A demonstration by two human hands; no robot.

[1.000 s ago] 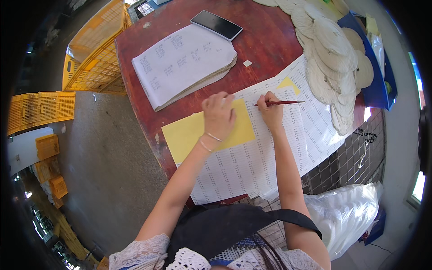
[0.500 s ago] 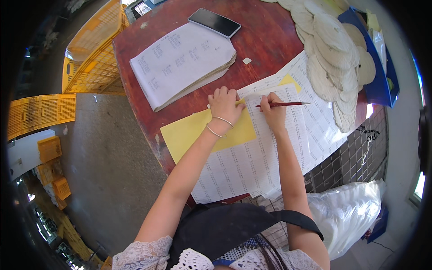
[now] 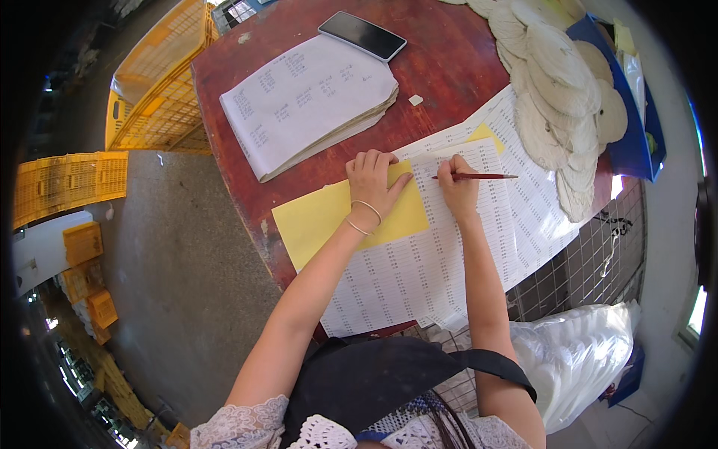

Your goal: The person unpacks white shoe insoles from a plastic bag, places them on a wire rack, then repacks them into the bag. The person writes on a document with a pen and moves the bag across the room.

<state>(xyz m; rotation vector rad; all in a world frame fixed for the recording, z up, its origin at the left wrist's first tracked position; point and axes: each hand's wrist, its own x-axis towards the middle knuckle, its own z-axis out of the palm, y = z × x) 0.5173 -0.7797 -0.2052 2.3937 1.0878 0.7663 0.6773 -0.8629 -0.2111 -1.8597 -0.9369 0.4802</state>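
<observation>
My left hand [image 3: 372, 183] lies on a yellow sheet of paper [image 3: 310, 217], its fingers stretched forward and its thumb spread to the right. The yellow sheet rests on a white printed sheet [image 3: 389, 280] with rows of small text. Pinched in my right hand [image 3: 460, 191] is a dark red pen [image 3: 490, 176], its tip pointing left, close to the paper just right of the yellow sheet. Whether the tip touches the paper, I cannot tell. More printed sheets [image 3: 535, 217] lie under and beside my right forearm.
A thick pad of handwritten paper [image 3: 307, 101] and a phone [image 3: 363, 36] lie on the red table [image 3: 441, 49]. Pale round fabric-like pieces [image 3: 557, 90] are heaped at the right, beside a blue bin [image 3: 647, 127]. Yellow crates [image 3: 71, 187] stand left; a clear plastic bag [image 3: 576, 352] sits lower right.
The view has shifted slightly. My left thumb has spread out straighter on the yellow sheet. The right hand still grips the pen in nearly the same place.
</observation>
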